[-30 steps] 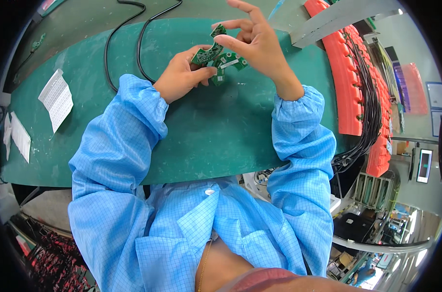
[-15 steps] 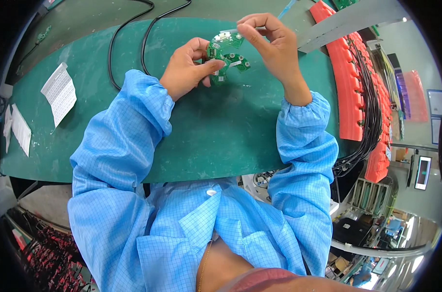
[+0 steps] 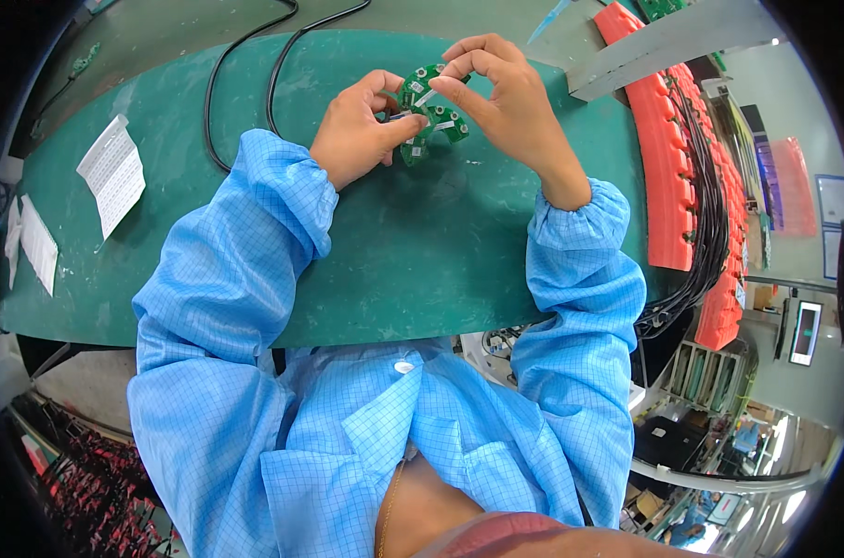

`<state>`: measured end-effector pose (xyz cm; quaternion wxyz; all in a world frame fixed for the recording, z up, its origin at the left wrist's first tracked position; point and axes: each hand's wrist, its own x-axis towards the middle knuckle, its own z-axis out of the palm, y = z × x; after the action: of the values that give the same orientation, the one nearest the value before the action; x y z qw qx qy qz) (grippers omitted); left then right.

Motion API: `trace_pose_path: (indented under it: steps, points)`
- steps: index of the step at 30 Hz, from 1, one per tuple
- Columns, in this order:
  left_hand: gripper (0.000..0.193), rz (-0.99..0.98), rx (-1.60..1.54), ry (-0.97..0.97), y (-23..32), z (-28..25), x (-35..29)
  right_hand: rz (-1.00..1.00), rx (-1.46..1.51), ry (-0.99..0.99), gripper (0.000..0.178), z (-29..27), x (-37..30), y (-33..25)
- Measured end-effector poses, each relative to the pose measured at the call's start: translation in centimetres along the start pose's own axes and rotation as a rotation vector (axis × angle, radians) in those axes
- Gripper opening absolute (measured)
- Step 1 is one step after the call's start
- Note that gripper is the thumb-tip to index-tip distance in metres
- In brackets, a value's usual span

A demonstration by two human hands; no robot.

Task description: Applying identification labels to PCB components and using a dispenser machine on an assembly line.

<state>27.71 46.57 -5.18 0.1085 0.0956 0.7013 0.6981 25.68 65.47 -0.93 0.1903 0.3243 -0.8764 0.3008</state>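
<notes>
A green circuit board point(image 3: 416, 149) with a curved, C-like outline is raised over the green-topped table. Small round metallic parts and white strips show on it. My left hand point(image 3: 359, 130) grips its left side, thumb across the front and the other fingers partly hidden behind. At the upper right part of the board, the thumb and forefinger of my right hand point(image 3: 515, 104) are pinched together, close to a white strip point(image 3: 426, 97). Whether they also hold some small piece is hidden by the fingertips.
Black cables point(image 3: 275, 93) loop beyond my left hand. A printed sheet point(image 3: 112, 177) lies at the left. On the right stand a grey metal post point(image 3: 664, 51) and red slotted racks point(image 3: 659, 177) with a bundle of black wires point(image 3: 710, 205).
My right hand has moved slightly left and down, its fingertips now further over the board. The board has tilted in my left hand, and the upper white strip sits lower.
</notes>
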Motion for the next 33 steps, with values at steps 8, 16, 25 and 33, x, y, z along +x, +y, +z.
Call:
trace_pose_path:
  steps: [8, 16, 25, 33]
  points:
    - [0.037, -0.006, 0.008, -0.012, -0.1, -0.1, 0.1, -0.002, -0.024, 0.037, 0.016, 0.0, 0.0, -0.1]
    - [0.036, 0.009, 0.011, -0.009, -0.1, 0.0, 0.1, 0.013, 0.023, 0.006, 0.016, -0.2, 0.0, -0.2]
    - [0.036, 0.003, 0.008, -0.011, 0.0, 0.0, 0.0, 0.019, 0.029, -0.014, 0.016, -0.2, 0.0, 0.1]
    - [0.037, -0.004, 0.01, -0.014, -0.1, -0.2, 0.1, 0.022, 0.004, 0.014, 0.016, 0.2, 0.0, 0.0]
